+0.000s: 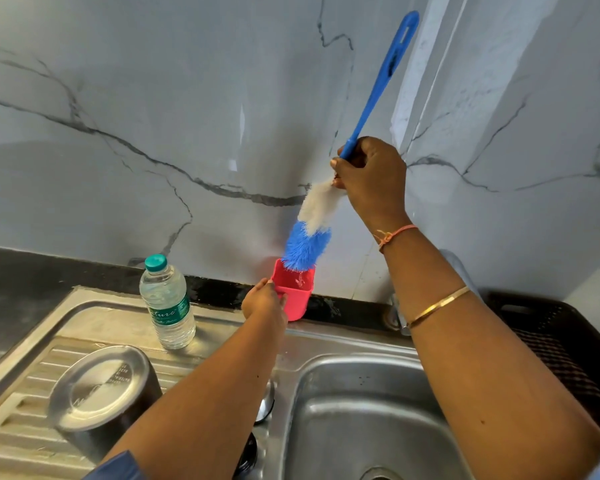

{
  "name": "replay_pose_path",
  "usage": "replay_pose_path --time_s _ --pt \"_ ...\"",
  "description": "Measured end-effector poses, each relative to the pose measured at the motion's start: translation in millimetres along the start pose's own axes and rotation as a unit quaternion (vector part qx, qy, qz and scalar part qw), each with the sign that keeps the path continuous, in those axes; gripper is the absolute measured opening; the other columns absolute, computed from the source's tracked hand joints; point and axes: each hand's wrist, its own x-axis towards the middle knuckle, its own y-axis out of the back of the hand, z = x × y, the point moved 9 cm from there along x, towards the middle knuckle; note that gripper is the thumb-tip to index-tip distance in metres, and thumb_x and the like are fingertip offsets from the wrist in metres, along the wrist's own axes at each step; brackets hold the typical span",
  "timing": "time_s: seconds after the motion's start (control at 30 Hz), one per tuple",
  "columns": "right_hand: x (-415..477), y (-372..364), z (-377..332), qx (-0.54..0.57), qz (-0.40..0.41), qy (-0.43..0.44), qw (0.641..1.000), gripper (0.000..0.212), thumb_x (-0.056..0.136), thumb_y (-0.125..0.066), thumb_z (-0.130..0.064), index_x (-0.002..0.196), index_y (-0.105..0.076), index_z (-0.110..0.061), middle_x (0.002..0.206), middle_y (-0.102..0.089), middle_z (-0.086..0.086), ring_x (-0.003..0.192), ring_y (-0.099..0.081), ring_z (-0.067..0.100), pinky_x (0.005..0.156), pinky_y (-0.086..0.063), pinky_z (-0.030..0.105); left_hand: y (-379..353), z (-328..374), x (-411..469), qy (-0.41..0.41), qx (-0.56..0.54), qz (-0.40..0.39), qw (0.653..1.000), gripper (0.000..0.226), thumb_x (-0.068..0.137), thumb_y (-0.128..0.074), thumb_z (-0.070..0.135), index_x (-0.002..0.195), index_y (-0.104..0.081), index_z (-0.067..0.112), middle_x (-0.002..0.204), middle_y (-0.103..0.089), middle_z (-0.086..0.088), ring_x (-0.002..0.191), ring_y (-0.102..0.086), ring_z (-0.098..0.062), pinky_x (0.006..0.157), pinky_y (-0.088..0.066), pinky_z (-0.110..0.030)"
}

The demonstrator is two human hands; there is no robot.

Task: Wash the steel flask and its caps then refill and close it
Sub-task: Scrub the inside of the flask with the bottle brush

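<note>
Right hand grips one bottle brush; left hand grips one red holder; one water bottle beside.

Grey-veined marble wall, steel sink, black counter.

Bright, even light; soft glare on the marble wall; wide-angle bending, perhaps slight blur, at edges.

The right hand grips a blue bottle brush by its handle, with the bristle tip just at the mouth of a red holder. The left hand holds the rim of this holder. On the drainboard stand a water bottle and an inverted steel flask, beside the sink.
</note>
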Motion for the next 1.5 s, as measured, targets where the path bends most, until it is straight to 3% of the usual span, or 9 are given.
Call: replay_pose_path --time_s 0.13,0.23,0.3,0.57,0.83,1.03,1.17,1.37,1.5 --pt "-8.3 8.4 6.6 0.014 0.018 -0.02 1.0 0.013 0.085 -0.069 -0.011 0.094 -0.066 -0.002 0.082 -0.066 0.006 0.079 -0.067 0.022 0.079 -0.057 0.038 -2.2 3.4 -0.5 -0.013 0.0 -0.007 1.0 0.031 0.089 -0.056 -0.005 0.114 -0.065 0.011 0.101 -0.062 -0.011 0.09 -0.062 -0.027 0.095 -0.048 -0.051" --pt "-15.7 12.1 14.4 0.031 0.024 -0.041 0.998 0.013 0.084 -0.069 -0.01 0.092 -0.065 0.0 0.082 -0.067 0.01 0.077 -0.068 0.025 0.076 -0.058 0.039 -0.7 7.7 -1.5 -0.042 -0.005 -0.014 0.999 0.034 0.09 -0.054 -0.008 0.121 -0.06 0.005 0.098 -0.06 -0.013 0.078 -0.06 -0.023 0.071 -0.053 -0.03" --pt "-22.7 15.2 21.8 0.048 0.029 -0.061 0.997 0.013 0.084 -0.07 -0.009 0.092 -0.065 -0.001 0.083 -0.068 0.012 0.075 -0.068 0.025 0.074 -0.059 0.039 -1.7 9.8 -6.1 -0.056 0.015 -0.026 0.998 0.034 0.092 -0.052 -0.006 0.124 -0.058 0.004 0.101 -0.059 -0.015 0.07 -0.057 -0.018 0.065 -0.05 -0.025" --pt "-62.5 30.1 32.2 0.075 0.045 -0.083 0.993 0.013 0.084 -0.07 -0.009 0.089 -0.059 -0.012 0.085 -0.068 0.008 0.079 -0.068 0.022 0.078 -0.057 0.03 8.3 15.3 -33.1 -0.071 0.063 -0.016 0.995 0.033 0.095 -0.043 0.001 0.126 -0.052 0.001 0.126 -0.057 -0.023 0.091 -0.052 -0.027 0.086 -0.049 -0.04" --pt "-82.2 45.5 31.7 0.064 0.067 -0.073 0.993 0.013 0.084 -0.07 -0.008 0.088 -0.057 -0.011 0.082 -0.065 0.005 0.079 -0.066 0.02 0.078 -0.055 0.028 28.2 18.5 -84.5 -0.171 0.175 -0.02 0.97 0.03 0.084 -0.049 -0.007 0.111 -0.055 0.003 0.098 -0.063 -0.015 0.069 -0.051 -0.019 0.055 -0.04 -0.025" --pt "-98.2 37.2 29.2 0.037 0.027 -0.055 0.997 0.01 0.085 -0.066 -0.005 0.086 -0.057 -0.011 0.082 -0.064 0.005 0.077 -0.064 0.017 0.078 -0.054 0.028 46.6 32.1 -135.9 -0.239 0.25 -0.065 0.936 0.027 0.086 -0.061 0.001 0.105 -0.049 0.016 0.085 -0.054 0.009 0.071 -0.05 -0.002 0.055 -0.038 -0.016" --pt "-104.9 36.1 22.7 0.031 0.023 -0.044 0.998 0.011 0.086 -0.065 -0.003 0.084 -0.058 -0.011 0.081 -0.063 0.002 0.075 -0.059 0.012 0.078 -0.051 0.023 56.7 54.9 -178.3 -0.4 0.354 -0.1 0.84 0.025 0.089 -0.057 0.0 0.103 -0.051 0.02 0.101 -0.056 0.004 0.083 -0.054 -0.004 0.062 -0.039 -0.009" --pt "-119.3 36.4 9.2 0.04 0.036 -0.026 0.998 0.007 0.087 -0.065 -0.005 0.089 -0.061 -0.01 0.086 -0.063 0.002 0.078 -0.059 0.013 0.07 -0.044 0.002 67.6 67.3 -239.4 -0.633 0.462 -0.167 0.598 0.024 0.091 -0.055 0.007 0.113 -0.06 0.011 0.113 -0.057 -0.001 0.103 -0.056 -0.015 0.085 -0.049 -0.022" --pt "-126.3 43.0 2.7 0.054 0.058 -0.026 0.997 0.008 0.087 -0.065 -0.005 0.095 -0.064 -0.004 0.09 -0.065 0.005 0.082 -0.06 0.015 0.077 -0.049 0.013 89.8 74.7 -284.3 -0.758 0.422 -0.137 0.478 0.029 0.087 -0.053 0.019 0.113 -0.061 0.01 0.121 -0.056 -0.007 0.124 -0.046 -0.021 0.105 -0.038 -0.027"
